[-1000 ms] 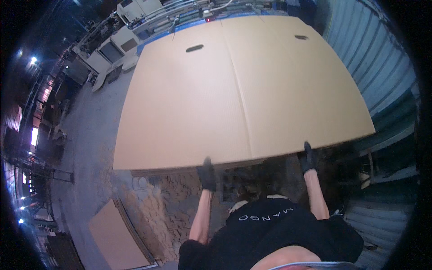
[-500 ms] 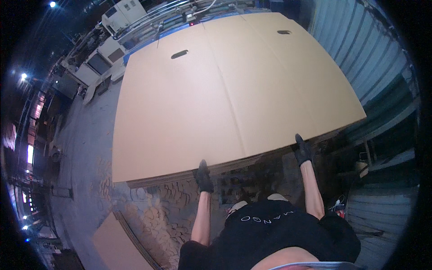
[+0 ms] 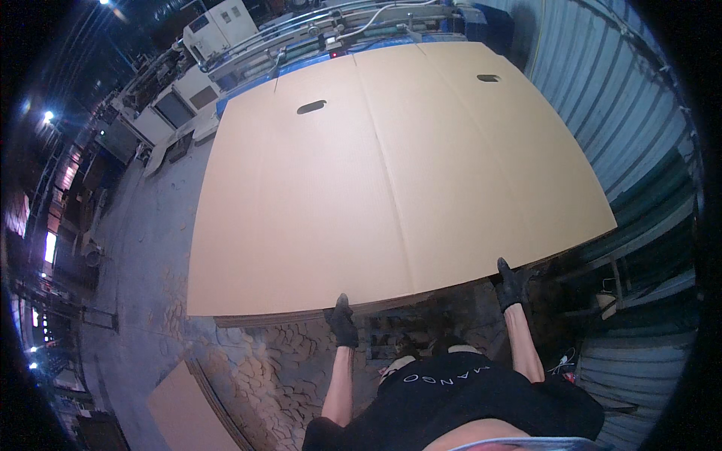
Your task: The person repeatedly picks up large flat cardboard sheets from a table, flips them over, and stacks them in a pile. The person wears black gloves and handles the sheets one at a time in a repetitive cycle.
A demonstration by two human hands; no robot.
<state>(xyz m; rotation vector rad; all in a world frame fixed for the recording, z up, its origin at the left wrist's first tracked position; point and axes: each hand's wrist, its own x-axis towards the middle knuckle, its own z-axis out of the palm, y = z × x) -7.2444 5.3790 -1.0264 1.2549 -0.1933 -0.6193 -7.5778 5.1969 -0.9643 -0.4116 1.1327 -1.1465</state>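
A large brown cardboard sheet [image 3: 301,203] spreads out in front of me, with long crease lines and two oval hand holes near its far side. It lies on a stack of similar sheets [image 3: 248,320], whose edges show below it. My left hand [image 3: 343,323], in a black glove, grips the near edge left of the middle, thumb on top. My right hand [image 3: 511,287], gloved in black too, holds the same edge farther right, its thumb also on top. The fingers of both hands are hidden beneath the edge, so how many sheets they hold cannot be told.
Beyond the sheet's far edge stands a machine with rollers and rails [image 3: 361,30]. A corrugated metal wall [image 3: 594,98] runs along the right. Cardboard scraps [image 3: 278,376] litter the floor, and another cardboard stack [image 3: 188,410] lies at the lower left.
The whole view has shifted, with the scene sitting lower in the picture. Both hands and the sheet's near edge appear slightly closer to my body. The grip looks the same.
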